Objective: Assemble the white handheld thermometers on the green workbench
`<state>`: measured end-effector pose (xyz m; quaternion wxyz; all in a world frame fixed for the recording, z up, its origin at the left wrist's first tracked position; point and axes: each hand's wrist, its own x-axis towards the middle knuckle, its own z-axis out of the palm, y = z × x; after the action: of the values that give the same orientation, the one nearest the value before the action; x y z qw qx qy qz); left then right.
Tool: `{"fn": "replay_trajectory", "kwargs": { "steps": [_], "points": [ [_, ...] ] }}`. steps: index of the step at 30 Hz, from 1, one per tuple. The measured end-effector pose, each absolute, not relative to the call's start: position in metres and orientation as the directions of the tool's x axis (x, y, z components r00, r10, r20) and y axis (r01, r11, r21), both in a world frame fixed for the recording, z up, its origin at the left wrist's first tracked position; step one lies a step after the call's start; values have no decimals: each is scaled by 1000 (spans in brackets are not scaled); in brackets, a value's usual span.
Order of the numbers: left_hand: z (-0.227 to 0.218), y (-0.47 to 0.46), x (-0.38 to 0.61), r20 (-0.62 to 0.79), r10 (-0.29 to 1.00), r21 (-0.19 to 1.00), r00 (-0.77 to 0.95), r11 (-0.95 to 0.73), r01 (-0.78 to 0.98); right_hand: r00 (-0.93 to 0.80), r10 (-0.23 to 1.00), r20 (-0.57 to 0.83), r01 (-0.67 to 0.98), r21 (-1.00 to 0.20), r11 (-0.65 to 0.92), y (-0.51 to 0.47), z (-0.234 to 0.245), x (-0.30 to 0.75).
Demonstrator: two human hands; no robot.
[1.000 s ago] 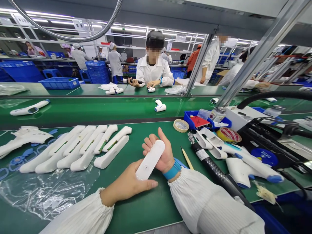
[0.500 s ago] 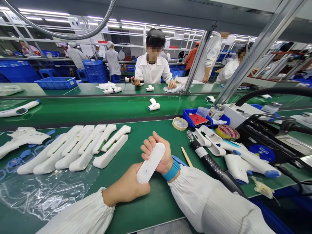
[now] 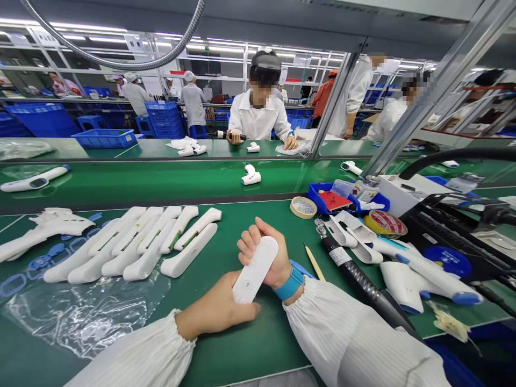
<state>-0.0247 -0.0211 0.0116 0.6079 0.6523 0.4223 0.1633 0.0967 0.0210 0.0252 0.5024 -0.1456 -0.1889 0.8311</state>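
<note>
Both my hands grip one white plastic thermometer shell point(image 3: 255, 270) just above the green bench. My left hand point(image 3: 220, 310) closes round its lower end, thumb along the underside. My right hand point(image 3: 266, 257), with a blue wrist strap point(image 3: 289, 284), wraps its fingers round the upper end from behind. To the left lies a row of several white shells point(image 3: 133, 244) side by side, the nearest one point(image 3: 188, 258) a short way from my hands.
A clear plastic sheet point(image 3: 86, 309) and blue gaskets point(image 3: 24, 271) lie at left. At right are a pencil point(image 3: 314, 263), a black electric screwdriver point(image 3: 365, 287), assembled thermometers point(image 3: 423, 274), a tape roll point(image 3: 381, 223) and a blue tray point(image 3: 322, 199). A conveyor belt point(image 3: 161, 180) carries a thermometer point(image 3: 250, 176); a person point(image 3: 262, 115) works opposite.
My left hand has closed tighter on the shell's lower end; the shell stays in both hands. The thermometer on the belt has drifted left, and the person opposite reached to one side.
</note>
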Motion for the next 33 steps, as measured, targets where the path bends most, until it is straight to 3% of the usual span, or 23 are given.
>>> {"fn": "replay_trajectory", "kwargs": {
  "steps": [4, 8, 11, 14, 18, 21, 23, 29, 31, 33],
  "points": [
    [17, -20, -26, -310, 708, 946, 634, 165, 278, -460, 887, -32, -772, -479, -418, 24, 22, 98],
    [17, -19, -27, -253, 757, 955, 603, 94, 283, -392, 918, -61, -770, -525, -363, 26, 20, 98],
    [14, -19, -27, -162, 855, 925, 492, -42, 379, -259, 956, -135, -771, -567, -289, 27, 21, 99],
    [11, -19, -29, -49, 924, 792, 378, -194, 578, -147, 971, -186, -780, -582, -229, 26, 24, 99],
    [10, -19, -30, 44, 949, 522, 311, -287, 803, -75, 981, -178, -800, -577, -165, 22, 27, 93],
    [10, -21, -28, 65, 932, 346, 355, -355, 868, -87, 986, -141, -808, -569, -153, 19, 28, 87],
    [9, -23, -25, 36, 923, 296, 383, -376, 878, -131, 984, -117, -814, -554, -174, 18, 27, 85],
    [13, -24, -24, -55, 898, 260, 437, -409, 874, -290, 949, -125, -826, -469, -314, 22, 17, 90],
    [14, -22, -26, -62, 891, 306, 449, -411, 859, -315, 938, -146, -822, -451, -346, 25, 14, 90],
    [16, -19, -30, -43, 892, 435, 450, -388, 812, -294, 945, -143, -820, -471, -326, 27, 15, 89]
  ]
}}
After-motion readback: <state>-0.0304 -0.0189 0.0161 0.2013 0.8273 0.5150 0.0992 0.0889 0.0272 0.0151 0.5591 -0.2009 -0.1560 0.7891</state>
